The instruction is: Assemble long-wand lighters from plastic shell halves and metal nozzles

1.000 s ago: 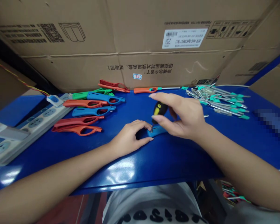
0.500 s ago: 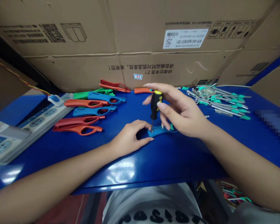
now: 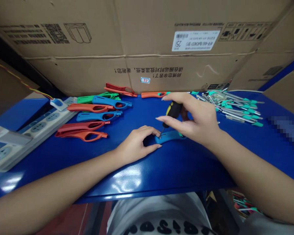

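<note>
Blue handle shell lies flat on the blue surface, near the front edge, between both hands. Left hand presses down on its near end, fingers curled together over it. Right hand has its fingers clamped on a screwdriver with a black and yellow grip, tilted, its tip set on the shell just beside the left fingertips. To the left lies a row of orange, blue and green handle shells, with a white power strip beyond them. A pile of metal rods with teal tips sits to the right, before a cardboard box.
</note>
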The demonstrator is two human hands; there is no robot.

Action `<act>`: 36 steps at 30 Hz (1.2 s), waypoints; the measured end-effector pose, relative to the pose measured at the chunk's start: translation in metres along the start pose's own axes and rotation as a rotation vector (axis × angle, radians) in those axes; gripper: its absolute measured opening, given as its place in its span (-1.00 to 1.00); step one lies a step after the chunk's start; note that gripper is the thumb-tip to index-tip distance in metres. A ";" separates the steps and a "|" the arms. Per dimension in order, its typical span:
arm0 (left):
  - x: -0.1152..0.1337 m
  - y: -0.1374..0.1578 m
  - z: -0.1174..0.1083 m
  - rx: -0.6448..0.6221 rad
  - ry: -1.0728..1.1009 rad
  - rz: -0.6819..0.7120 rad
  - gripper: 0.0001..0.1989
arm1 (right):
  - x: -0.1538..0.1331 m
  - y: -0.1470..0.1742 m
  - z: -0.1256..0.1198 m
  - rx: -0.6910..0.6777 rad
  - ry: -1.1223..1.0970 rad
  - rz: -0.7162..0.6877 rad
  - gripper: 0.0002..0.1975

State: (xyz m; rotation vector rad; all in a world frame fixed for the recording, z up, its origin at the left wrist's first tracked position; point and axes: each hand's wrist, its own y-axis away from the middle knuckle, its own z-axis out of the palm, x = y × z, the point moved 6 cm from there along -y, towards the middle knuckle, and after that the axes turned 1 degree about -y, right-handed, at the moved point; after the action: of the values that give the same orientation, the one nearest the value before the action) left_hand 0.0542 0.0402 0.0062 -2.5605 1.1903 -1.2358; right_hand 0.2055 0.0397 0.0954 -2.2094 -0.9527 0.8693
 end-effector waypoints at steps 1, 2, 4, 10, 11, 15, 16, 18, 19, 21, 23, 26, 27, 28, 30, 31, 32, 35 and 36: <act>0.000 0.000 0.000 0.001 0.000 0.003 -0.80 | -0.001 -0.001 -0.001 0.010 0.019 -0.013 -0.61; 0.000 0.000 0.000 0.001 -0.001 0.003 -0.80 | -0.002 -0.001 0.000 -0.003 0.002 -0.011 -0.62; -0.001 0.000 0.000 0.000 -0.002 -0.004 -0.79 | -0.001 -0.002 0.006 -0.085 -0.112 0.015 -0.61; -0.001 0.000 0.000 -0.002 -0.004 0.004 -0.80 | 0.002 0.000 0.005 -0.058 -0.060 0.037 -0.54; -0.001 0.000 0.000 0.000 -0.006 0.007 -0.80 | 0.002 0.001 0.003 -0.027 -0.016 0.026 -0.55; 0.000 0.000 0.001 -0.003 -0.008 0.001 -0.79 | 0.000 0.000 0.008 -0.132 -0.200 0.064 -0.58; -0.001 0.000 0.001 -0.007 -0.010 -0.003 -0.80 | -0.001 0.000 0.011 -0.176 -0.261 0.077 -0.57; 0.000 0.000 0.001 -0.007 -0.011 0.001 -0.80 | -0.002 0.001 0.010 -0.183 -0.263 0.070 -0.59; 0.000 0.000 0.001 -0.005 -0.012 0.005 -0.79 | -0.002 0.001 0.008 -0.144 -0.203 0.059 -0.60; 0.000 0.000 0.000 0.007 -0.013 0.017 -0.78 | -0.002 0.001 0.001 -0.044 -0.054 0.028 -0.61; 0.000 0.000 -0.001 0.013 -0.011 0.021 -0.78 | -0.004 0.001 -0.001 -0.007 -0.004 0.010 -0.62; 0.000 0.000 0.000 0.005 -0.013 0.011 -0.79 | -0.005 -0.001 0.003 -0.075 -0.175 0.051 -0.59; 0.000 0.000 0.000 0.000 -0.015 0.007 -0.80 | -0.005 -0.002 0.005 -0.097 -0.226 0.071 -0.58; 0.000 0.000 0.000 -0.003 -0.017 0.006 -0.80 | -0.004 -0.003 0.005 -0.098 -0.242 0.079 -0.58; 0.000 0.000 0.000 -0.005 -0.017 0.008 -0.79 | -0.004 -0.003 0.000 -0.031 -0.151 0.042 -0.62; 0.000 0.000 0.000 -0.006 -0.016 0.010 -0.79 | -0.006 -0.003 -0.003 0.021 -0.070 0.003 -0.65; 0.000 0.000 0.000 -0.004 -0.016 0.013 -0.78 | -0.007 -0.002 -0.006 0.065 0.006 -0.036 -0.67; -0.001 0.001 0.000 0.000 -0.011 0.016 -0.78 | -0.008 -0.002 -0.008 0.077 0.020 -0.047 -0.67; -0.001 0.001 0.000 0.000 -0.009 0.013 -0.78 | -0.008 -0.003 -0.006 0.038 -0.046 -0.020 -0.65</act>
State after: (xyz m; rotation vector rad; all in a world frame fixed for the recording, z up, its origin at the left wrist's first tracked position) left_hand 0.0537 0.0403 0.0055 -2.5515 1.2036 -1.2207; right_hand 0.2050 0.0338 0.1040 -2.1523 -0.9707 0.9253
